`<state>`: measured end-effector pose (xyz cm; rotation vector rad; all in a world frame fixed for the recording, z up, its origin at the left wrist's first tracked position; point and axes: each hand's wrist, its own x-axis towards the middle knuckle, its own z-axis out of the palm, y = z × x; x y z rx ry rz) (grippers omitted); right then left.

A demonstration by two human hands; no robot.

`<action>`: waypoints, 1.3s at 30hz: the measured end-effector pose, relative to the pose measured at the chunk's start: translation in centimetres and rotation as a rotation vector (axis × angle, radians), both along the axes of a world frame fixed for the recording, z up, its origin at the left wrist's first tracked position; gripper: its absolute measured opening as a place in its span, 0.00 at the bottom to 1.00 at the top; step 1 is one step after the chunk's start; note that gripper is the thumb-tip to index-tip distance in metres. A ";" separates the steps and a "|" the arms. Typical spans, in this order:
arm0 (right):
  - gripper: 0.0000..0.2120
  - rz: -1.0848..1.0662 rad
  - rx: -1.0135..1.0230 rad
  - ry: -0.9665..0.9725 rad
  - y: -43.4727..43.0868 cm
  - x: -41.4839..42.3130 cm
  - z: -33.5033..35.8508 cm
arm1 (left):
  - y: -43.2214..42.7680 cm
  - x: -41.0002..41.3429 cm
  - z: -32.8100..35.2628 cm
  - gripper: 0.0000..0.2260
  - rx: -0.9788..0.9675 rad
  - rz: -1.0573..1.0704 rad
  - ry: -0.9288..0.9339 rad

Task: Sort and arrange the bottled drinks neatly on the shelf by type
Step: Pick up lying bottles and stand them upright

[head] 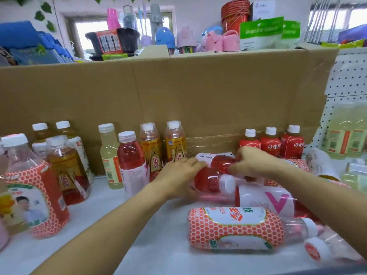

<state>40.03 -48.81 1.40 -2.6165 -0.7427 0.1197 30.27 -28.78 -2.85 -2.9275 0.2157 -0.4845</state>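
My left hand (178, 173) grips a lying red drink bottle (210, 180) with a white cap, near the middle of the white shelf (139, 225). My right hand (252, 161) is closed on a second lying red bottle (220, 160) just behind it. A honeycomb-label bottle (234, 229) and a bottle with a pink V label (266, 199) lie in the heap at the right. Upright at the left stand a red drink bottle (131, 161), a pale yellow bottle (110, 153) and two golden-label bottles (152, 149).
A tall cardboard sheet (178, 92) backs the shelf. Three red-label bottles (271, 143) stand at the back right. Large honeycomb-label (33, 187) and tea bottles (67, 171) crowd the left. A white pegboard (345, 80) and pale green bottles (347, 135) are at the right.
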 end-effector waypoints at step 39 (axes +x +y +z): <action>0.15 0.273 -0.025 -0.044 -10.6 -3.6 1.4 | -13.0 -9.4 -0.9 0.39 -0.319 0.083 -0.025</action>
